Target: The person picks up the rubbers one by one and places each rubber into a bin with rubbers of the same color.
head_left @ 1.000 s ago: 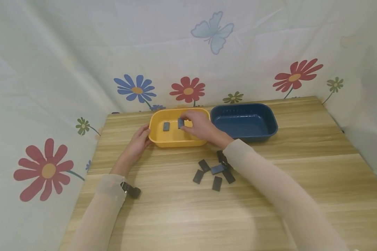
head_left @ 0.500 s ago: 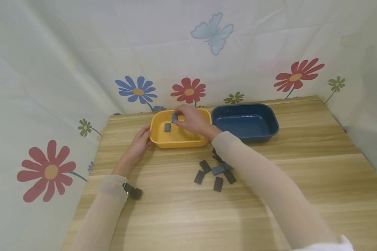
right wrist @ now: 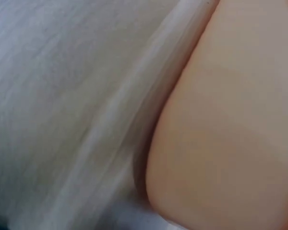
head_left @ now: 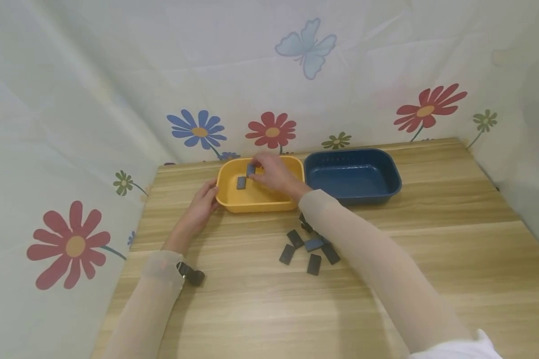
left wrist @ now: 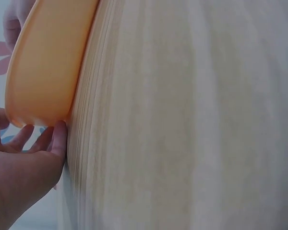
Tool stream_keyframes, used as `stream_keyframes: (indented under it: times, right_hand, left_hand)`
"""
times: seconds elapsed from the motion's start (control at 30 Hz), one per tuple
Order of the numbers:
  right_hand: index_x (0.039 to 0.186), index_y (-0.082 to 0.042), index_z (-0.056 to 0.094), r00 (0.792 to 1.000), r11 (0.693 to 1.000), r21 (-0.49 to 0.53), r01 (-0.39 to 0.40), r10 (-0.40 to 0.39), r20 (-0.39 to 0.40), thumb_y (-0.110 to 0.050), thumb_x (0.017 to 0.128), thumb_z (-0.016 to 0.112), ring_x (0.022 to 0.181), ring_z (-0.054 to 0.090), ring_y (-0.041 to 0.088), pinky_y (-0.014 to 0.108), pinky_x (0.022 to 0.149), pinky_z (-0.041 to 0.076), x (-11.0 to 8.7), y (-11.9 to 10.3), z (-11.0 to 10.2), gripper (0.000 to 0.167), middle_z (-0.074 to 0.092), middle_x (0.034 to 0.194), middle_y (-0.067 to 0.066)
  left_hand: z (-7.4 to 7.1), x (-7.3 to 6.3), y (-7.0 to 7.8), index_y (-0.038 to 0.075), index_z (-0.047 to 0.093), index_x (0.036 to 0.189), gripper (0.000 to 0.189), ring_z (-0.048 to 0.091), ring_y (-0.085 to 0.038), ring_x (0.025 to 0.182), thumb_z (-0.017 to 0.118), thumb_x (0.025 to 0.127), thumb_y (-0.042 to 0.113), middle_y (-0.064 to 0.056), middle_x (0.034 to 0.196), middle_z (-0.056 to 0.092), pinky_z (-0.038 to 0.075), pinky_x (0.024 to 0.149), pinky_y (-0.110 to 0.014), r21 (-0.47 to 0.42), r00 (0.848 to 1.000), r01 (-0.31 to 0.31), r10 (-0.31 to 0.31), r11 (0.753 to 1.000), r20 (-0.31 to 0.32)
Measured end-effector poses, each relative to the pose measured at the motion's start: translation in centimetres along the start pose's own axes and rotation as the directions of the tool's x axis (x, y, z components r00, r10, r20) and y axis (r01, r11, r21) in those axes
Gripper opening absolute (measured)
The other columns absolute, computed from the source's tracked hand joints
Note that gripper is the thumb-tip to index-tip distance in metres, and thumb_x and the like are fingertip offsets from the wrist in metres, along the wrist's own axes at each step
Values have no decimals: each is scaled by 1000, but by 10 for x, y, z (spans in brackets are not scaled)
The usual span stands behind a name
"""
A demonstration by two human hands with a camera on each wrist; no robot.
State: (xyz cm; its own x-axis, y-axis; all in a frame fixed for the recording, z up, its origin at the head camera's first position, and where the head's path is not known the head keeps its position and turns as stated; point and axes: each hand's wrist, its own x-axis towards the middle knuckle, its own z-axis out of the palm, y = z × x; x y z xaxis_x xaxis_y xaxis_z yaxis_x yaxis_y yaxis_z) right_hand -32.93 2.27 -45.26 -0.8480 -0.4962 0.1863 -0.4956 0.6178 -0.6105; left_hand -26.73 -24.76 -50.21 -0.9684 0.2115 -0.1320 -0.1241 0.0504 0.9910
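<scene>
My right hand [head_left: 271,172] reaches into the yellow tub [head_left: 260,206] and pinches a small grey-blue rectangular tile [head_left: 250,170] between thumb and fingers. A similar tile [head_left: 241,183] lies on the tub floor, just left of the pinched one. At the tub's left end, my left hand [head_left: 200,204] rests its fingers against the outer wall. In the left wrist view, the fingertips of that left hand [left wrist: 29,165] touch the tub's end wall [left wrist: 50,72]. The right wrist view has the tub's side [right wrist: 225,120] close up, with neither the right fingers nor the tile visible.
A dark blue tub [head_left: 352,182] stands directly right of the yellow one. Several dark tiles [head_left: 314,264] lie scattered on the wooden table [head_left: 251,299], one with a bluish face [head_left: 314,244]; the right forearm partly covers this group. A flowered curtain [head_left: 233,75] hangs behind.
My right hand has moved left inside the yellow tub, bringing the pinched tile beside the lying one. It has barely moved in the last half second. The left hand stays at the tub's end.
</scene>
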Motion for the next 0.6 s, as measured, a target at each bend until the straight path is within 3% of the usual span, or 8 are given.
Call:
stream_keyframes:
  times: [0.3, 0.6]
  right_hand:
    - [130, -9, 68, 999, 999, -3, -34, 34, -3, -23, 99, 78, 119, 61, 22, 37, 109, 51, -5, 10, 12, 35, 68, 126, 4]
    - [126, -5, 70, 1000, 998, -60, -10, 11, 22, -19, 96, 80, 112, 63, 22, 35, 106, 51, 0, 14, 15, 35, 71, 121, 7]
  left_hand:
    - [6, 0, 1, 5, 27, 166, 53, 42, -35, 150, 35, 117, 25, -17, 168, 33, 41, 121, -45, 8, 1000, 14, -14, 1000, -5]
    - [5, -5, 6, 5, 28, 166, 53, 43, -35, 149, 34, 118, 25, -17, 167, 34, 42, 120, -43, 25, 1000, 4, -3, 1000, -28]
